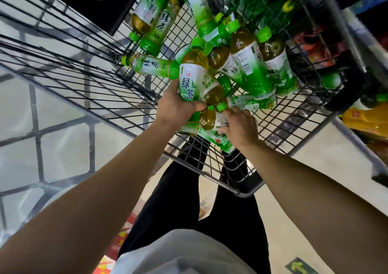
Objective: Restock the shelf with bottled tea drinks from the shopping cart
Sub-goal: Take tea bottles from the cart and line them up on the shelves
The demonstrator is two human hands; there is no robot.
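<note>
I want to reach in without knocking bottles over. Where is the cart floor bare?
Bare wire floor shows left of the left hand, below the lone lying bottle. Crowded: the bottle pile ahead of the right hand.

A pale tiled floor (pixel 63 131) with dark grout lines lies at left; a black panel (pixel 94 2) with faint ring marks sits at the top left. Orange packaged goods (pixel 365 118) show at the right edge; a green arrow sticker (pixel 299 266) marks the floor at bottom right; red and yellow packaging (pixel 117 246) lies near the bottom.
</note>
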